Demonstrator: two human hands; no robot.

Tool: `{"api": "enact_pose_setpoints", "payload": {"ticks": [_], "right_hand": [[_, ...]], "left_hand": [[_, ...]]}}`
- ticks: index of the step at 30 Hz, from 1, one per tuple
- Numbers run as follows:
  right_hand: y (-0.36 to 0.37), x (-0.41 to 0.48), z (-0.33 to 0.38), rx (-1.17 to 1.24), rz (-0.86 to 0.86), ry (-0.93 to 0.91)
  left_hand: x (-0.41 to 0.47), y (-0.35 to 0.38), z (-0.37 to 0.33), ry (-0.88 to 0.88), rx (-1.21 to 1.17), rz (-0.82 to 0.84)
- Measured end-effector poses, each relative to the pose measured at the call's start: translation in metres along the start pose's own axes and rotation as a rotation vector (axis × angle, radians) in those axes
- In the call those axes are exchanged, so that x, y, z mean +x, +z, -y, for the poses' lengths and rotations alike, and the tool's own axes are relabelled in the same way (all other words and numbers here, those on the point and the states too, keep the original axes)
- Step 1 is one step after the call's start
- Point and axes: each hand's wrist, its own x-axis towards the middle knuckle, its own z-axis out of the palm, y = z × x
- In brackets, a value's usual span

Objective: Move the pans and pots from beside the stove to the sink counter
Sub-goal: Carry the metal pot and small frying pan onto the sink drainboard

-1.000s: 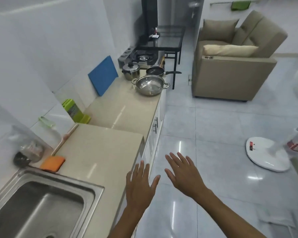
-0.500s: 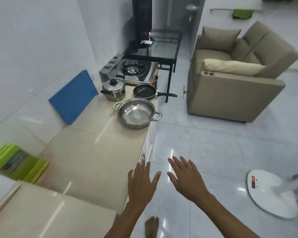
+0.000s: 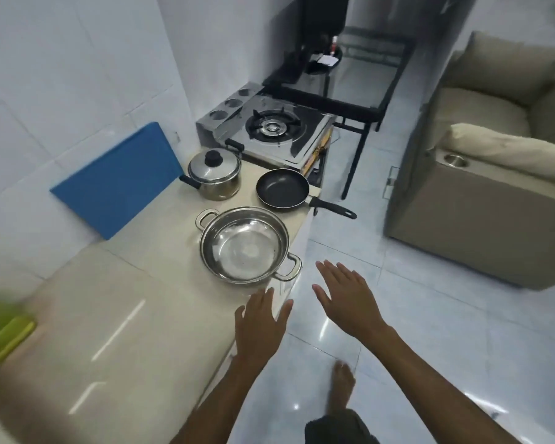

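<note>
Lidded pot (image 3: pixel 214 174): set at the back of the counter (image 3: pixel 116 315), just beside the stove (image 3: pixel 269 136).
Open pot (image 3: pixel 244 245): shiny, empty, two loop handles set on a diagonal; nearest of the three.
Frying pan (image 3: pixel 283 188): black, handle pointed right past the counter edge.
Left hand (image 3: pixel 259 325): spread flat, nothing held, just short of the open pot.
Right hand (image 3: pixel 346 299): spread, empty, beside the near handle, judged closer.

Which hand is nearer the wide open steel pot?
Left. The left hand hovers just below the wide open steel pot; the right hand is off the counter's edge.
</note>
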Motion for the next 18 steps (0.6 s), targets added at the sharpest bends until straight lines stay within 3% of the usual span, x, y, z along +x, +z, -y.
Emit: {"api": "enact_pose_setpoints", "payload": {"ticks": [7,11,14,18], "right_hand": [[-0.034,0.124,-0.101,0.106,0.087,-0.121],[-0.032,0.189,-0.130,0.109,0.116,-0.186],[-0.021,0.233,-0.144,0.085,0.156,-0.230],[0.001,0.291,-0.158,0.069,0.241,-0.217]], "left_hand": [[0.070,0.036,-0.059,-0.604,-0.652,0.058],[0.098,0.046,-0.077,-0.916,-1.188,0.000],[0.114,0.059,-0.079,-1.008,-1.355,0.004],[0.140,0.078,-0.076,-1.068,-1.600,-0.119]]}}
